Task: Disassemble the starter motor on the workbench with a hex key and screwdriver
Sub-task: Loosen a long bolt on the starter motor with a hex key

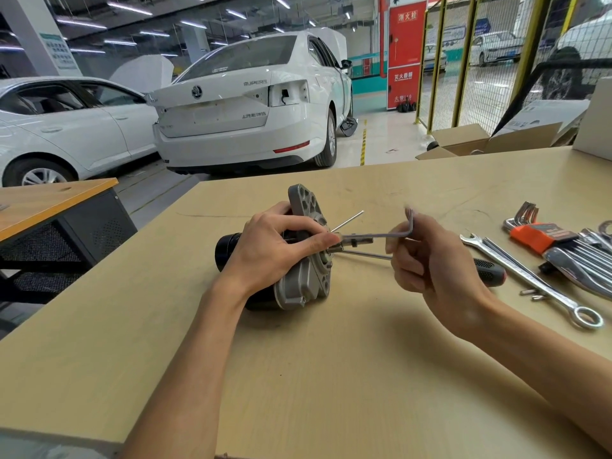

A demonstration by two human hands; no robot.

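The starter motor lies on its side on the workbench, black body to the left, grey aluminium housing to the right. My left hand grips it from above, thumb near the shaft end. My right hand pinches an L-shaped hex key whose long arm points left into the housing face. A thin long bolt sticks out of the housing, and another rod runs below the key. A screwdriver with a black and red handle lies behind my right hand.
To the right lie a combination wrench, more wrenches, a hex key set in an orange holder and small loose screws. Cardboard boxes stand at the far edge. White cars are parked beyond.
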